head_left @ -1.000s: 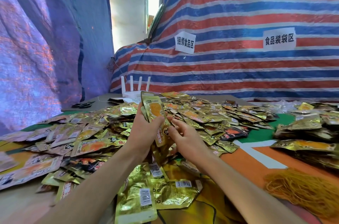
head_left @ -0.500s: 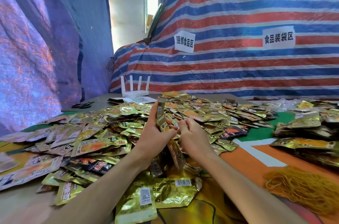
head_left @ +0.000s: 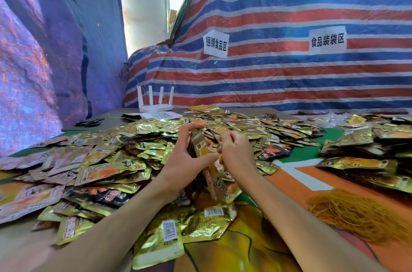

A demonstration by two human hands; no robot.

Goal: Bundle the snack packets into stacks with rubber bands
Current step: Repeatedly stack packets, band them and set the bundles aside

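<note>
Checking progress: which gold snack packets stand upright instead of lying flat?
The upright stack of gold foil snack packets in the left grip; the others lie flat.

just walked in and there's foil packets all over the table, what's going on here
A person is bundling snack packets. Their left hand grips a stack of packets held upright on edge, while the right hand pinches what looks like a yellow rubber band against it. Whether the band is round the stack yet is unclear. Loose packets cover much of the table, and a heap of spare bands lies on the right.
</note>
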